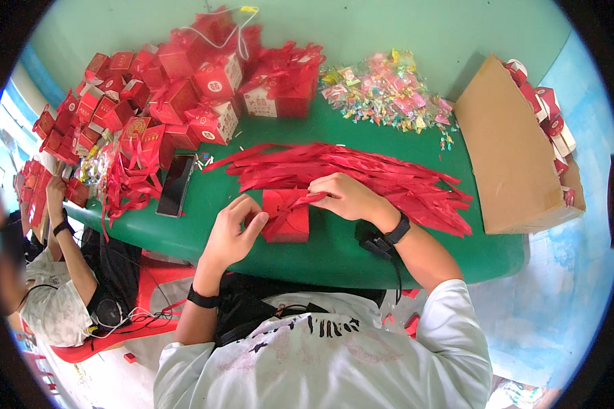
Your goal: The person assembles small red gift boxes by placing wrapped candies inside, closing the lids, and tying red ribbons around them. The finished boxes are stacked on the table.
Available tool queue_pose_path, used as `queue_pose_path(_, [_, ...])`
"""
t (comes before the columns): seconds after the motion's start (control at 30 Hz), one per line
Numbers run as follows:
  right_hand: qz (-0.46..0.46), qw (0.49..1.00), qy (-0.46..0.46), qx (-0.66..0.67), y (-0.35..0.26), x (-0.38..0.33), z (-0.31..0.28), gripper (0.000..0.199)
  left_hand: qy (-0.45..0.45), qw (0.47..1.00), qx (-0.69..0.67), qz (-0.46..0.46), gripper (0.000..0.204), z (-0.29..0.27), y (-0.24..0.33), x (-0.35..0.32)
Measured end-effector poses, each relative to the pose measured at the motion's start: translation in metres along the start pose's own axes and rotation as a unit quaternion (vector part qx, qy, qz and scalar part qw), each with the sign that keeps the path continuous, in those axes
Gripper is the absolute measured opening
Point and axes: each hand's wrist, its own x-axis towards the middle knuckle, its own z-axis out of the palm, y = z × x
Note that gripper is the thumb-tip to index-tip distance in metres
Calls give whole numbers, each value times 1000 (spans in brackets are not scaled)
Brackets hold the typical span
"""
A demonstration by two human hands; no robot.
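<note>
Bright even daylight, soft shadows; strong fisheye bending with black vignette at the rim (left edge blurred); centre sharp.

White sleeves, black wristbands

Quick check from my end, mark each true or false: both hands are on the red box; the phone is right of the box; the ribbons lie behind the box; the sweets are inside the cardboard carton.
1. Both the left hand and the right hand are at the small red box. True.
2. The phone lies right of the box. False: it lies to its left.
3. The loose red ribbons lie behind the box. True.
4. The sweets are inside the cardboard carton. False: they are heaped on the green table.
</note>
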Motion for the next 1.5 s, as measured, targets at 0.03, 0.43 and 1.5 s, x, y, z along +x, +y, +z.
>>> queue_pose_path(0.03, [3, 1000, 4, 26, 0, -1, -1, 35, 4, 1000, -13, -6, 19, -2, -4, -1])
queue_pose_path(0.43, [102, 974, 201, 21, 13, 5, -9, 48, -51, 990, 128, 38, 102, 0, 16, 15])
queue_pose_path(1.5, [23, 986, 155, -62, 31, 5, 13, 34, 86, 940, 318, 85, 83, -74, -10, 342])
